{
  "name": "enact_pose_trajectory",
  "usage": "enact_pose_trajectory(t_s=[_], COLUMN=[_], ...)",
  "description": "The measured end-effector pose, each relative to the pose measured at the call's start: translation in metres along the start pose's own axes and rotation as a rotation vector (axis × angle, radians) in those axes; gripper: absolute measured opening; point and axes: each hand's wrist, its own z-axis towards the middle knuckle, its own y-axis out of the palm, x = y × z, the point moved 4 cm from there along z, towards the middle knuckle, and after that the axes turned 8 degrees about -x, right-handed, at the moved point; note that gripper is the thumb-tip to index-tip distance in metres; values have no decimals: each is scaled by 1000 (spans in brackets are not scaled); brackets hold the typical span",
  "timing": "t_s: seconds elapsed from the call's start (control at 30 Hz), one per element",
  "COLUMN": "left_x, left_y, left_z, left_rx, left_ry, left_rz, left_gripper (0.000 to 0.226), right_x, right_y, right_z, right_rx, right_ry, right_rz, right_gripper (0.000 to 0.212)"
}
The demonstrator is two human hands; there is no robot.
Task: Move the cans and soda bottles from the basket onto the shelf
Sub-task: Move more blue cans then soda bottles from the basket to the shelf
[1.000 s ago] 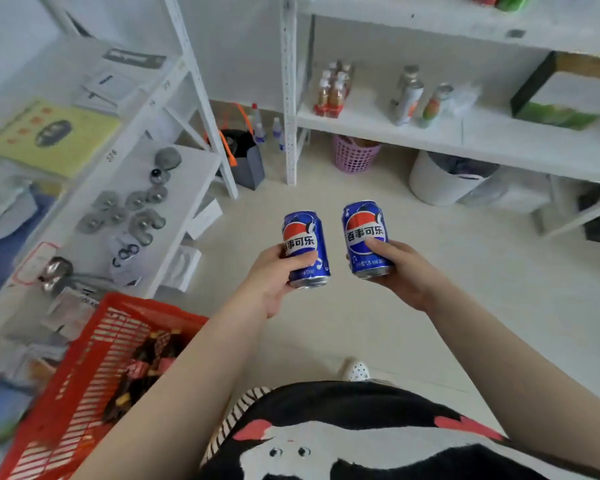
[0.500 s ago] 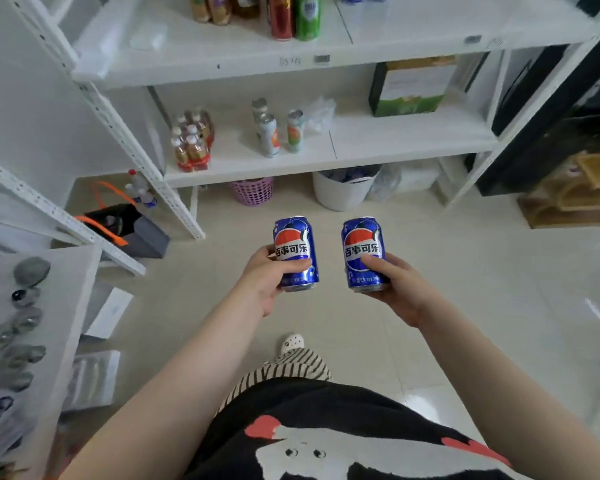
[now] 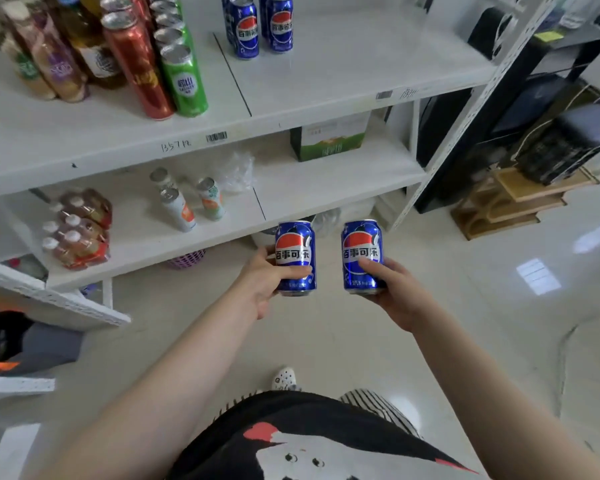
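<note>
A: Since 0.5 s ago the view has swung up and closed on the shelf; the grips are unchanged.

B: Grip state?

A: Left hand wraps the left can, right hand wraps the right can. Both cans are upright, apart, in front of and below the shelf.

B: Step?

A: Carrying, I judge. Next: lift both onto the shelf beside the 2 shelved blue cans. Each is blue with a red-white emblem, undented.
</note>
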Motion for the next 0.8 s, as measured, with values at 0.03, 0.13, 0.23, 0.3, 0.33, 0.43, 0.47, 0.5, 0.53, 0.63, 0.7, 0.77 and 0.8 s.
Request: enact_pose_trajectory(t_s=[0.03,0.13,0.23,0.3,0.33,0.43,0.47,0.5,0.53,0.63,0.7,0.77,0.8], left_x=[13,44,69,86,96,128,140,152,163,195,210,222,229], left_y=[3,17,29,36,40,51,54,56,58,63,61,58,56], left_z=[12,44,76,98,108,136,144,152,160,176,186,193,196], left_rx=[1,4,5,25,40,92,115,137,154,198,232,262,280], left_ry=[1,9,23,36,45,97,118,140,161,218,255,286,304], left_rz=[8,3,-22,-41,-55,-114,-137,-158,-176,-207,-210,-214,-217], left_gripper=[78,77,73,71,69,63,62,61,60,62,62,61,60], right_x=[-12,-41,-69,-90,-101,-140,-154,-168,-182,-218,-236,-249,-255], right_y=[-3,-14,-27,-36,-40,-55,-59,-63,-66,-70,-66,-59,-54], right_z=[11,44,83,110,123,162,174,187,199,231,254,276,286], right_rx=[1,21,3,-32,-54,-121,-143,-164,-187,-247,-297,-340,-358], right_ry=[-7,-9,9,12,12,16,22,24,24,19,20,20,13], right_rz=[6,37,57,43,27,-20,-41,-66,-88,-126,-148,-174,-190], right_gripper=[40,35,47,49,48,45,44,42,39,32,40,56,60])
